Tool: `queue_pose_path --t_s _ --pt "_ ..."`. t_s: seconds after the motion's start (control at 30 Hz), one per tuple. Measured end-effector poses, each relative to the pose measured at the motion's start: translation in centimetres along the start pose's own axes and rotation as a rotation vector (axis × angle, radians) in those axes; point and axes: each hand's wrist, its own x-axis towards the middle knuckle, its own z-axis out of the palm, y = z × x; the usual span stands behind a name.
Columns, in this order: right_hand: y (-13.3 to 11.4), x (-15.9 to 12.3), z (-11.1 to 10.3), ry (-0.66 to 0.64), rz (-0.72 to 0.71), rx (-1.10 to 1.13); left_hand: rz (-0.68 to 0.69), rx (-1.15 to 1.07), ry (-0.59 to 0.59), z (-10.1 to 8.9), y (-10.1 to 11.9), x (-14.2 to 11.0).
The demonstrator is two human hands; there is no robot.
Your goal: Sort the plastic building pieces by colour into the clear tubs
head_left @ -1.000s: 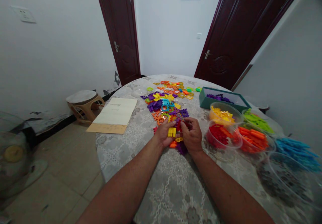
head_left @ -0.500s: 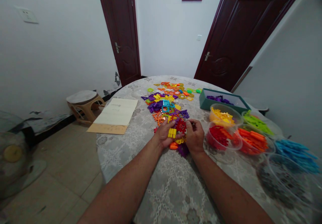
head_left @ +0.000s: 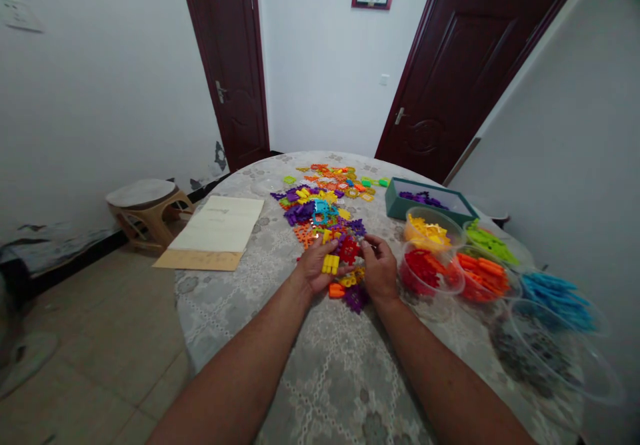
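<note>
Left hand (head_left: 315, 266) palm up, fingers loosely open under yellow pieces (head_left: 331, 264), right hand (head_left: 379, 266) with thumb and fingers nearly together beside a red piece (head_left: 349, 250), loose pile on the desk (head_left: 345, 375) beyond

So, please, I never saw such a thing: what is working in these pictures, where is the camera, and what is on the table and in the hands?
There is no robot here, just a person's two bare hands. One camera, worn on the head, takes every picture, looking forward and down. On the table lie a heap of colourful pieces, some paper, a green box and clear tubs with more pieces. The left hand, palm up, holds a yellow piece; the right hand has its fingers at a red piece, perhaps touching it.
</note>
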Motion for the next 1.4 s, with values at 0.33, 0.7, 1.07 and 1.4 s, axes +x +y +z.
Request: queue_pose_path --t_s 0.33,0.7,1.07,1.4 --pt "-2.2 -0.6 -0.7 0.031 -0.147 -0.13 0.022 -0.087 0.13 -0.2 0.6 0.7" --pt "-12.1 -1.3 -10.7 0.083 -0.465 -0.458 0.037 0.133 0.154 1.6 1.4 0.3" --pt "-12.0 -1.7 -29.6 0.457 -0.219 -1.025 0.022 0.223 0.046 1.9 1.1 -0.3" --pt "-12.8 -1.3 -19.1 0.109 -0.308 -0.847 -0.043 0.292 -0.097 2.1 0.5 -1.3"
